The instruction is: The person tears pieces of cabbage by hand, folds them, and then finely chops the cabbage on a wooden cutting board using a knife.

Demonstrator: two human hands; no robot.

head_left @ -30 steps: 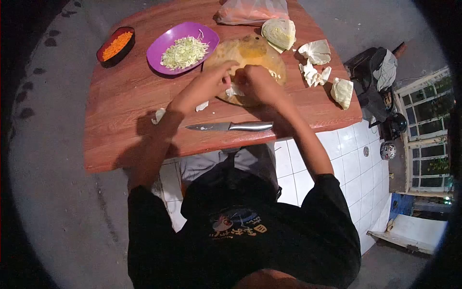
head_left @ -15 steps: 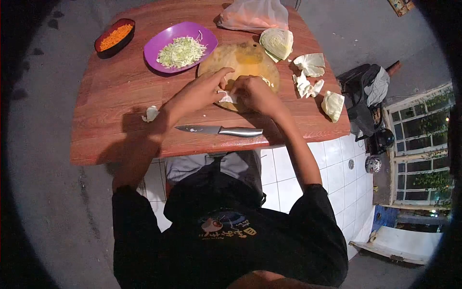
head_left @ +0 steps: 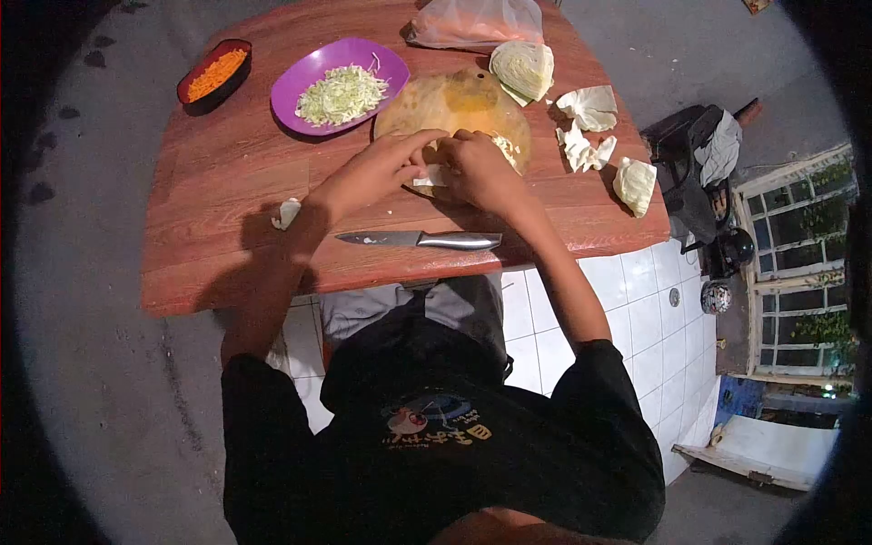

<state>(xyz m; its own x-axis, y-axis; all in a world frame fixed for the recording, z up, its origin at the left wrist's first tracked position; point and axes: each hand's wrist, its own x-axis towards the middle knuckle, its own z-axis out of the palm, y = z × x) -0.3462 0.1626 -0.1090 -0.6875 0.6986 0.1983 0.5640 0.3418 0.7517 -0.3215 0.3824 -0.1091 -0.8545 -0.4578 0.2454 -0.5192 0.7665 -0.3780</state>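
Observation:
A pale piece of cabbage leaf [head_left: 431,176] lies low over the near part of the round wooden cutting board [head_left: 427,104], between my hands. My left hand [head_left: 380,171] closes on its left side, thumb and fingers curled inward. From the other side my right hand [head_left: 483,173] grips it, with fingertips bent down and partly hidden. Small cabbage shreds [head_left: 509,148] sit on the board just beyond my right hand. A knife [head_left: 420,240] with a metal handle rests on the table, nearer to me than the board.
A purple bowl [head_left: 283,95] holds shredded cabbage; a dark bowl [head_left: 213,100] holds grated carrot. At the back are a plastic bag [head_left: 477,23] and a cut cabbage [head_left: 522,71]. Loose leaves [head_left: 589,109] and a cabbage chunk [head_left: 635,186] lie right, a leaf scrap [head_left: 286,213] left.
My hands have drawn closer together around the cabbage leaf, and the fingers of my right hand have shifted. The whole view has moved slightly; the bowls and knife stay in place on the table.

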